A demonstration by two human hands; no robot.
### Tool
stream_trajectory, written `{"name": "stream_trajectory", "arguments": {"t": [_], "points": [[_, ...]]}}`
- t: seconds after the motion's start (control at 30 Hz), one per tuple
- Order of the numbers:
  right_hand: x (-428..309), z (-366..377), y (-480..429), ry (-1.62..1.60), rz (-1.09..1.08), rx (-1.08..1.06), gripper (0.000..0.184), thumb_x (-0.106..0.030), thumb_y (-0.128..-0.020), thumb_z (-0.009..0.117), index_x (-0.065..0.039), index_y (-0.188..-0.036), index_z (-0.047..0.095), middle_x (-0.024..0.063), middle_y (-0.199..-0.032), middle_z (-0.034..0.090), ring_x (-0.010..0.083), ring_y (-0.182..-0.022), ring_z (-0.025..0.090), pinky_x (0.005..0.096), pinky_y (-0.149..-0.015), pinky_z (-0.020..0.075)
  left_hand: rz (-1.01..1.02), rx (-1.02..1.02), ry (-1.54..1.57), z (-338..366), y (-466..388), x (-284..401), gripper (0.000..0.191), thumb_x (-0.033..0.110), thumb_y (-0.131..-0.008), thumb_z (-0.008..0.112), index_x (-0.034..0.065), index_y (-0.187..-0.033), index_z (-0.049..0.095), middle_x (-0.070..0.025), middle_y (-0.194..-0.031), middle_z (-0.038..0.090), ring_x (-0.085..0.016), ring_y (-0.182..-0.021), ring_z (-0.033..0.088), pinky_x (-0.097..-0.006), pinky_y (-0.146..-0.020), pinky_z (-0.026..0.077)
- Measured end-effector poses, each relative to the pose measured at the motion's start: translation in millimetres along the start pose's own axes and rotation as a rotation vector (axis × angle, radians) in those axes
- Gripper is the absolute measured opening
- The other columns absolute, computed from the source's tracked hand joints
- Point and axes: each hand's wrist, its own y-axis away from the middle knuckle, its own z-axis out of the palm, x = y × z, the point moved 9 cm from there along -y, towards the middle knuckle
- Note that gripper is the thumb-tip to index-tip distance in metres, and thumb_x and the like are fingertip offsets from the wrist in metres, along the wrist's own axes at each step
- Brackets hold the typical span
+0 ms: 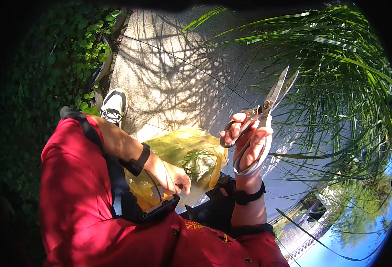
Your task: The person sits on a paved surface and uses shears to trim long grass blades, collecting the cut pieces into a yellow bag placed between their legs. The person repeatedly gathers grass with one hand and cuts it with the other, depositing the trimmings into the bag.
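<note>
My right hand (252,140) is raised on the right side of the view and grips a pair of metal garden scissors (268,103) by the loop handles. Their blades are slightly parted and point up towards the long grass leaves. At the centre, a yellow translucent plastic bag (182,138) stands with its mouth showing cut green and pale leaves (199,163). My left hand (171,177) hangs over the near left part of the bag, its fingers curled loosely with nothing seen in them. Just below it is a dark device (159,207) with a cable.
Long arching grass (336,83) fills the right side and overhangs the pale stone paving (169,73). Low leafy ground cover (49,83) lies at the left behind an edging. A white and black shoe (114,105) rests near that edge. A balustrade (304,248) shows at lower right.
</note>
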Motion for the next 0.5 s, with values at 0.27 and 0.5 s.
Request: {"name": "stream_trajectory", "arguments": {"t": [0.27, 0.5], "points": [[-1, -3, 1, 0.160, 0.002, 0.047, 0.076, -0.070, -0.083, 0.043, 0.003, -0.105, 0.053, 0.0029, -0.073, 0.049, 0.0140, -0.059, 0.051, 0.0344, -0.072, 0.0515, -0.069, 0.758, -0.553, -143, 63, 25, 0.007, 0.008, -0.076, 0.057, 0.0037, -0.073, 0.061, -0.0053, -0.061, 0.058, -0.022, -0.057, 0.056, -0.0315, -0.055, 0.045], [3, 1, -1, 0.056, -0.005, 0.023, 0.060, -0.056, -0.084, 0.056, 0.001, -0.104, 0.049, 0.0048, -0.079, 0.051, 0.0148, -0.063, 0.051, 0.0340, -0.069, 0.0508, -0.105, -0.106, -0.321, -15, 9, -17, 0.038, 0.019, -0.087, 0.057, 0.0028, -0.120, 0.047, -0.0134, -0.114, 0.051, -0.026, -0.101, 0.051, -0.0354, -0.089, 0.042]]}}
